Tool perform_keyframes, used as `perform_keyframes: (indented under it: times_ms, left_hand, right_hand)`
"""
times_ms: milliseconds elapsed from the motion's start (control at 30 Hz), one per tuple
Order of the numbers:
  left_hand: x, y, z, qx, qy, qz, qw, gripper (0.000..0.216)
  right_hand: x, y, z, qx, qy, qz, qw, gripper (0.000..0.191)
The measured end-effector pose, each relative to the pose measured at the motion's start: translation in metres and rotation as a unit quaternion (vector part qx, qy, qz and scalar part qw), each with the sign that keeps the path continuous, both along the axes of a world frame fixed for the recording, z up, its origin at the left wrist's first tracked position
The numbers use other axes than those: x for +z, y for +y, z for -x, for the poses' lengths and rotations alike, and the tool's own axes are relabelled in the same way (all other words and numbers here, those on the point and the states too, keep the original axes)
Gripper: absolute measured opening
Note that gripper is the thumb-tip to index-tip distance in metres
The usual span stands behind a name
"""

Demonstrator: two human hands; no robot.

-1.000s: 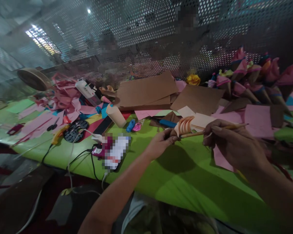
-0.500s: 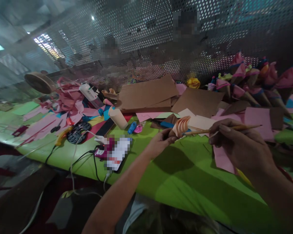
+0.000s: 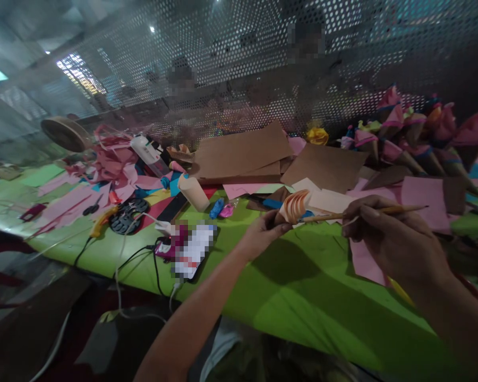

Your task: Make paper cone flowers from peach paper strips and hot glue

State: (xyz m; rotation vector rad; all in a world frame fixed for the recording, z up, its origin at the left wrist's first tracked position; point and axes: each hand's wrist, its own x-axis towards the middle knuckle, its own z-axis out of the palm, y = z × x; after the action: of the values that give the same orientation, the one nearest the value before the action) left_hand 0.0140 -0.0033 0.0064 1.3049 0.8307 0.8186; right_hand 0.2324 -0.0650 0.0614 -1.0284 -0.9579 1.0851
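Observation:
My left hand (image 3: 269, 228) is closed around the lower end of a small pale cone with curved orange stripes (image 3: 295, 206). It is held above the green table, tilted, with the striped side up. In my right hand (image 3: 382, 228) is a thin wooden stick like a paintbrush (image 3: 406, 209), gripped near its middle. One end reaches left to the lower edge of the striped cone; whether it touches cannot be made out. The other end tapers to a dark point on the right. A strip of cream paper (image 3: 330, 199) lies behind, between my hands.
On the green table (image 3: 271, 297) lie a phone (image 3: 197, 250) with cables, a cream cylinder (image 3: 194, 193), a yellow-handled glue gun (image 3: 102, 222) and brown cardboard (image 3: 242, 154). Pink paper (image 3: 424, 204) lies to the right. Several decorated cones (image 3: 412, 132) stand at the back right, before a perforated screen.
The striped cone has turned slightly in my left hand, and its stripes face a little differently. The stick stays almost in place in my right hand.

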Motion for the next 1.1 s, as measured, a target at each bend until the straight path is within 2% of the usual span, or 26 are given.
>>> perform_keyframes:
  times_ms: [233, 433, 600, 767, 933, 1100]
  left_hand:
    - [0.006, -0.002, 0.0, 0.01, 0.013, -0.008, 1.0, 0.047]
    - [0.0, 0.002, -0.001, 0.025, -0.021, 0.013, 0.999, 0.056]
    - [-0.008, 0.005, -0.003, 0.027, -0.058, 0.022, 0.998, 0.055]
    - [-0.01, 0.003, -0.007, 0.031, -0.085, 0.01, 0.996, 0.052]
    - [-0.011, 0.001, -0.01, 0.011, -0.1, -0.004, 0.995, 0.051]
    - [-0.015, 0.0, -0.013, -0.005, -0.115, -0.002, 0.993, 0.051]
  right_hand:
    - [-0.004, 0.0, 0.0, 0.006, 0.009, -0.001, 1.0, 0.017]
    - [-0.001, -0.001, -0.003, -0.012, 0.008, -0.007, 1.0, 0.017]
    - [-0.005, 0.001, -0.005, 0.01, -0.087, -0.066, 0.994, 0.021]
    - [-0.015, -0.001, 0.004, 0.082, -0.144, -0.029, 0.986, 0.017]
    - [-0.016, -0.002, 0.017, 0.079, -0.258, -0.079, 0.96, 0.016]
    - [-0.019, -0.001, 0.022, 0.079, -0.286, -0.092, 0.95, 0.016]
